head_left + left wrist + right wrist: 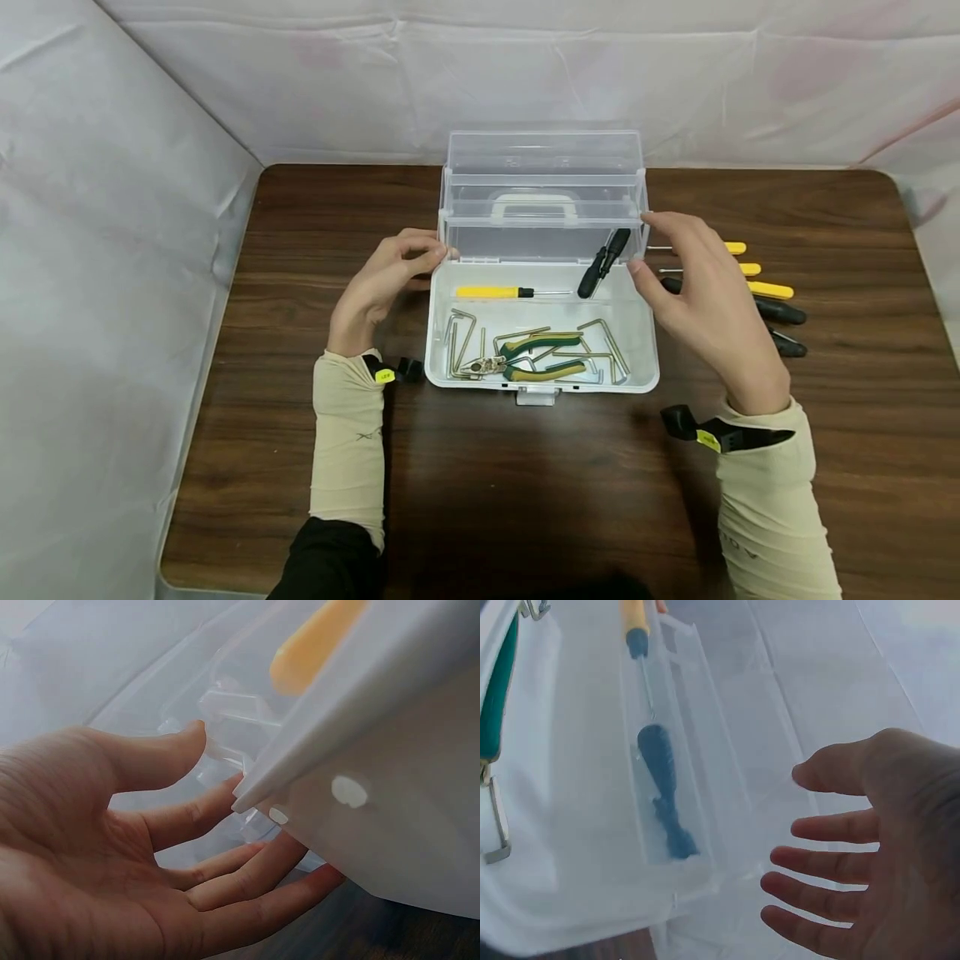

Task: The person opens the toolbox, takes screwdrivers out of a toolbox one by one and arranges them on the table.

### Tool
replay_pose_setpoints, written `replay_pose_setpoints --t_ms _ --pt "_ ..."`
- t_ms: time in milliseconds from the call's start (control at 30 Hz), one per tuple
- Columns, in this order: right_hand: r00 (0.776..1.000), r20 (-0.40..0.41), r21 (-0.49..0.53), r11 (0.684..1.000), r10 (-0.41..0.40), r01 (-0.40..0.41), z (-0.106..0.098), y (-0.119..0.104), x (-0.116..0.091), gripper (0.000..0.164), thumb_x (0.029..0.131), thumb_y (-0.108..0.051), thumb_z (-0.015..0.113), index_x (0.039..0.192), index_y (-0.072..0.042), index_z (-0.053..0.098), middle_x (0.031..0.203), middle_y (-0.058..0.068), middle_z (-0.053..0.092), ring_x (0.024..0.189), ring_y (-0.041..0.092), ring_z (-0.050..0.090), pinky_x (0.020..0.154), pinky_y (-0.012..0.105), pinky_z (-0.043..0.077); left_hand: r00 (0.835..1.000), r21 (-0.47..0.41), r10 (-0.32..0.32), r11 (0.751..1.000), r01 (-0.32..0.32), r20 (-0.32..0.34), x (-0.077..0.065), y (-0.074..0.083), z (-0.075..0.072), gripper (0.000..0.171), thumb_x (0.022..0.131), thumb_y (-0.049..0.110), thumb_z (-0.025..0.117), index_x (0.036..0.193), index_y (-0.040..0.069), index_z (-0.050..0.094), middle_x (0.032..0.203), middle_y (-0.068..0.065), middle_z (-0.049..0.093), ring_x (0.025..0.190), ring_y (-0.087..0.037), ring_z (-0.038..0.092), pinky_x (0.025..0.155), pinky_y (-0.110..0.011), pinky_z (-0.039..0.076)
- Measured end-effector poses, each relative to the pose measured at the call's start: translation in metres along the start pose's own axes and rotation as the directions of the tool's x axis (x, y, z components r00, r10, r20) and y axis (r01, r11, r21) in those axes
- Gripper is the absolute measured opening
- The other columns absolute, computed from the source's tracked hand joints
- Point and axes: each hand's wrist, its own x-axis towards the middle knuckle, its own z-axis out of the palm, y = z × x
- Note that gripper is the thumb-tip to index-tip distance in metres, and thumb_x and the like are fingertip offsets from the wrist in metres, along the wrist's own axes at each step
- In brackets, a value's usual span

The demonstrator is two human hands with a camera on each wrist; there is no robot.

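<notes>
A white toolbox (637,321) sits on the table with its clear lid (543,154) raised at the back. At the box's left rear corner is my left hand (386,279), fingers extended behind the corner and thumb apart from them. My right hand (708,308) hovers by the right edge of the lid and box, fingers spread and holding nothing. A yellow screwdriver (486,292) and black-handled tools (603,265) lie along the rear of the box. Pliers (551,341) with green and yellow handles rest among several L-shaped hex keys (617,350) in front.
Right of the box, partly behind my right hand, lie several screwdrivers with yellow handles (772,290) and tools with black handles (780,312). A latch (536,398) juts from the box's front. White sheeting (525,75) rises behind the wooden table (525,500).
</notes>
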Motion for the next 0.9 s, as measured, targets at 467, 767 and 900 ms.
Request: replay_pose_setpoints --t_ms 467,767,900 --pt "0.913 0.166 -0.065 0.919 -0.374 0.388 0.003 -0.001 0.023 0.038 0.088 0.012 0.075 0.123 -0.001 0.068 0.124 0.015 0.067 0.119 0.033 0.061 0.101 0.05 0.051 1.0 -0.015 -0.011 1.0 0.011 -0.004 0.005 0.003 0.008 0.04 0.109 0.025 0.057 0.135 -0.005 0.066 0.163 -0.009 0.035 0.141 -0.031 0.047 0.112 -0.056 0.046" --pt "0.821 0.335 -0.079 0.855 -0.461 0.513 0.005 0.005 0.034 0.03 0.086 0.015 0.075 0.108 -0.004 0.072 0.115 0.01 0.07 0.109 0.031 0.063 0.09 0.047 0.056 1.0 -0.025 -0.004 1.0 0.004 -0.003 0.006 0.003 0.012 0.04 0.109 0.024 0.057 0.134 -0.005 0.067 0.163 -0.008 0.035 0.142 -0.03 0.045 0.111 -0.055 0.048" --pt "0.796 0.403 -0.089 0.847 -0.451 0.525 0.005 0.005 0.038 0.027 0.088 0.015 0.073 0.104 -0.007 0.073 0.113 0.008 0.07 0.109 0.029 0.062 0.089 0.045 0.055 1.0 -0.031 -0.002 1.0 0.002 -0.004 0.006 0.003 0.013 0.039 0.109 0.024 0.057 0.133 -0.005 0.067 0.162 -0.009 0.036 0.142 -0.031 0.045 0.111 -0.056 0.048"
